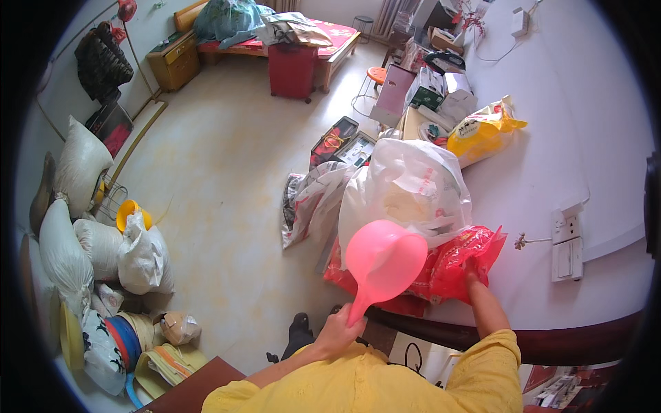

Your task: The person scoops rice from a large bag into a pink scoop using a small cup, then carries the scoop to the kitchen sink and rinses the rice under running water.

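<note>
My left hand (338,333) grips the handle of a pink plastic dipper (369,263), whose bowl is tilted up in front of me. My right hand (472,273) reaches into the mouth of a red plastic bag (459,255). Its fingers are hidden by the bag, so I cannot tell whether they hold anything. Just beyond the dipper stands a large white plastic bag (408,170), with something pale showing through it. More red printed packaging (341,273) lies under the white bag and the dipper.
A yellow printed bag (483,131) leans by the wall at right. Toolboxes (333,139) sit beyond the white bags. Full white sacks (67,248) line the left wall, beside a yellow container (131,214). A red suitcase (293,72) stands before the bed (341,38).
</note>
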`<state>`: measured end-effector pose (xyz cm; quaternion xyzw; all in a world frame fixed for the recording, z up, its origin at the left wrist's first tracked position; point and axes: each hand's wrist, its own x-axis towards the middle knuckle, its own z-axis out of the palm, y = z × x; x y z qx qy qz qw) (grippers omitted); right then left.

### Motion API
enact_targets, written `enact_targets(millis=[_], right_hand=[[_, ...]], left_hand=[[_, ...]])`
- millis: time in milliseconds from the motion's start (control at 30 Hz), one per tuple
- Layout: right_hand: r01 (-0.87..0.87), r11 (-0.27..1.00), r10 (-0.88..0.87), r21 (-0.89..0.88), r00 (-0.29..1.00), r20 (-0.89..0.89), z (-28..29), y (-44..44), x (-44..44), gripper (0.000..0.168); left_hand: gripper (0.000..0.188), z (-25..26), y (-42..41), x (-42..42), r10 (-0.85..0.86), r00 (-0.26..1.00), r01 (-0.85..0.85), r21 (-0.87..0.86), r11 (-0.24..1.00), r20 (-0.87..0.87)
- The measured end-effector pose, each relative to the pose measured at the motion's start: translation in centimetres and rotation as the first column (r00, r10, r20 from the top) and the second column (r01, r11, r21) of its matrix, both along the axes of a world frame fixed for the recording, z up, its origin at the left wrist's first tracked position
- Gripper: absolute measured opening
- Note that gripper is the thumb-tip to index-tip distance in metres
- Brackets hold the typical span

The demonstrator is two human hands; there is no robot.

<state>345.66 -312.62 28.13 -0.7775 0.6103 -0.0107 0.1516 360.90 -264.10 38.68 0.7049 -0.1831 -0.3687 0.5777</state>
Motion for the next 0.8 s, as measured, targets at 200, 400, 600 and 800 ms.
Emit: enact_targets(millis=[200, 400, 600, 800], right_hand=[[-0.034, 0.947, -0.08, 0.32, 0.938, 0.337, 4.5, 4.4, 0.5, 0.055], [-0.101, 0.884, -0.221, 0.456, 0.77, 0.599, 9.0, 9.6, 3.3, 0.046], [-0.124, 0.805, -0.451, 0.58, 0.506, 0.735, 13.4, 13.1, 3.6, 0.038], [-0.288, 0.565, -0.75, 0.774, 0.212, 0.626, 16.0, 15.0, 2.3, 0.038]], left_hand=[[0.033, 0.2, -0.5, -0.2, -0.004, 0.999, 0.007, 0.047, 0.999, -0.053], [0.032, -2.7, -0.9, -0.3, -0.013, 1.0, 0.013, 0.018, 1.0, 0.0], [0.023, -0.5, -1.9, -0.7, -0.119, 0.984, 0.12, -0.003, 0.993, -0.135], [0.022, -0.9, -1.8, -1.4, -0.272, 0.943, 0.268, -0.043, 0.962, -0.192]])
